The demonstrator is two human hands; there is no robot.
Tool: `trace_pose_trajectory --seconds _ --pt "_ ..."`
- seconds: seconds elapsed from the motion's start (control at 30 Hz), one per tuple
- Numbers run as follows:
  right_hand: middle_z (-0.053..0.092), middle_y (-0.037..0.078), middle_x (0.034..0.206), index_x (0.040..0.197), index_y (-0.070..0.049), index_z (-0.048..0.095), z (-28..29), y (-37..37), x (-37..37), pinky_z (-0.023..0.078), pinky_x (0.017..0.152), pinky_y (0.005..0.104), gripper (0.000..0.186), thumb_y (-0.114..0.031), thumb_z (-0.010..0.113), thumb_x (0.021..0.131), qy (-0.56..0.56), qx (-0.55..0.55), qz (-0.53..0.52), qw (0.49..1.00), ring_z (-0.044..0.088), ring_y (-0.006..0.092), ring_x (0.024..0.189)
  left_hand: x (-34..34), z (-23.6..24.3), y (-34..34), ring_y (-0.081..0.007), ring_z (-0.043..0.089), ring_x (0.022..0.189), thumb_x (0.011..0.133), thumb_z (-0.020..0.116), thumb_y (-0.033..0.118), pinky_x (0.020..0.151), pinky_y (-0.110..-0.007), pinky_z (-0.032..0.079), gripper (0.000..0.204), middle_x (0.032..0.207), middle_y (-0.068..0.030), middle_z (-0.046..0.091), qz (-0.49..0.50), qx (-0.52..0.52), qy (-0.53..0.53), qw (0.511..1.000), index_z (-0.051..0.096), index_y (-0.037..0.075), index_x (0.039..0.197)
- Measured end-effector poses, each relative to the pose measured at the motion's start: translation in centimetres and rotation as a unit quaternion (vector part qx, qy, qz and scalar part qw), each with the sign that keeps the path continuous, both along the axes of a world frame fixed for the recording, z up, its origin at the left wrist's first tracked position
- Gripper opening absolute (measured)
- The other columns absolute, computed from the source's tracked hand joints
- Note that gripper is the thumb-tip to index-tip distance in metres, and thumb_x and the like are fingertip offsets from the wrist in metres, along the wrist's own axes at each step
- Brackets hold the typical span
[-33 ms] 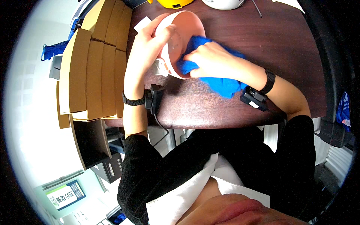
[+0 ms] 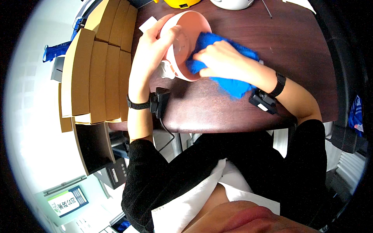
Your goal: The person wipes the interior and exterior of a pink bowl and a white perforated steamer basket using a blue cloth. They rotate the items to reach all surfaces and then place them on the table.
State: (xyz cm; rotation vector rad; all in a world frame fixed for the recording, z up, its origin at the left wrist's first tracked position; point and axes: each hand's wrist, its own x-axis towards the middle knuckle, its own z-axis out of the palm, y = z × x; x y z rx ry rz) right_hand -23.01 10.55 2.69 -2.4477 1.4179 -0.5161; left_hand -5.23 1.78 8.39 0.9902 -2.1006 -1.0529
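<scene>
A round pink bowl (image 2: 197, 24) with a paler outside is tipped on its side, its mouth facing right. My left hand (image 2: 155, 42) is closed on its left side, with the thumb over the rim on the inner wall. My right hand (image 2: 221, 58) is closed on a blue cloth (image 2: 237, 86). Part of the cloth lies against the inside of the bowl near its right rim, and the rest hangs below my right hand. White pieces, perhaps handles or tabs, stick out from the bowl's upper left and lower edge.
Brown cardboard boxes (image 2: 79, 77) stand stacked along the left edge of the dark wooden table (image 2: 303, 77). At the far edge sit a yellow object (image 2: 182, 3) and a white rounded object (image 2: 233, 3), with a thin dark rod (image 2: 267, 8) nearby. Black devices are strapped to both wrists.
My right hand and the blue cloth have shifted slightly right, and the cloth has bunched differently. The bowl and my left hand stay nearly in place.
</scene>
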Motion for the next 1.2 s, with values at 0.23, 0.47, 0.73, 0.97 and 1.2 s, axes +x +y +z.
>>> trace_pose_trajectory --seconds 0.23,0.47,0.73,0.97,1.2 --pt "0.065 0.020 0.070 0.082 -0.001 0.066 -1.9 1.0 2.0 0.053 0.063 0.0431 0.027 -0.028 0.065 0.076 -0.143 0.019 -0.042 0.989 0.065 0.0356 0.065 1.1 -1.7 2.2 -0.0178 0.065 0.092 0.084 0.062 0.029 0.081 -0.029 0.051 0.052 0.103 -0.0180 0.068 0.069 -0.061 0.067 0.994 0.056 0.002 0.128" --pt "0.064 0.006 0.072 0.083 0.000 0.064 1.0 1.6 4.6 0.049 0.058 0.0267 0.024 -0.021 0.054 0.089 -0.623 0.350 -0.004 0.700 0.061 0.0136 0.064 1.3 -2.4 4.9 -0.0187 0.067 0.089 0.081 0.068 0.028 0.079 -0.031 0.053 0.059 0.100 -0.0191 0.069 0.065 -0.134 0.083 0.985 0.052 0.001 0.131" --pt "0.063 0.003 0.085 0.096 -0.010 0.060 3.6 1.0 0.1 0.049 0.072 0.0308 0.027 -0.035 0.056 0.088 -0.719 0.404 -0.105 0.556 0.058 0.0131 0.074 0.9 -3.2 6.4 -0.0334 0.060 0.112 0.074 0.074 0.035 0.092 -0.042 0.050 0.079 0.124 -0.0230 0.058 0.006 -0.194 0.050 0.980 0.041 0.008 0.141" --pt "0.062 0.002 0.075 0.087 -0.010 0.061 6.1 1.0 -1.7 0.049 0.064 0.0276 0.024 -0.032 0.053 0.089 -0.723 0.282 -0.184 0.603 0.056 0.0114 0.063 0.7 -4.9 5.6 -0.0355 0.044 0.130 0.075 0.077 0.033 0.104 -0.046 0.040 0.087 0.142 -0.0239 0.039 -0.037 -0.207 0.081 0.974 0.031 0.003 0.143" --pt "0.057 -0.001 0.072 0.087 -0.006 0.065 4.0 0.4 -0.7 0.043 0.058 0.0241 0.027 -0.032 0.058 0.086 -0.680 0.164 -0.144 0.700 0.052 0.0072 0.062 -0.2 -5.6 4.2 -0.0255 0.045 0.121 0.095 0.050 0.016 0.102 -0.039 0.037 0.033 0.134 -0.0213 0.039 -0.057 -0.046 0.247 0.966 0.034 0.004 0.121"
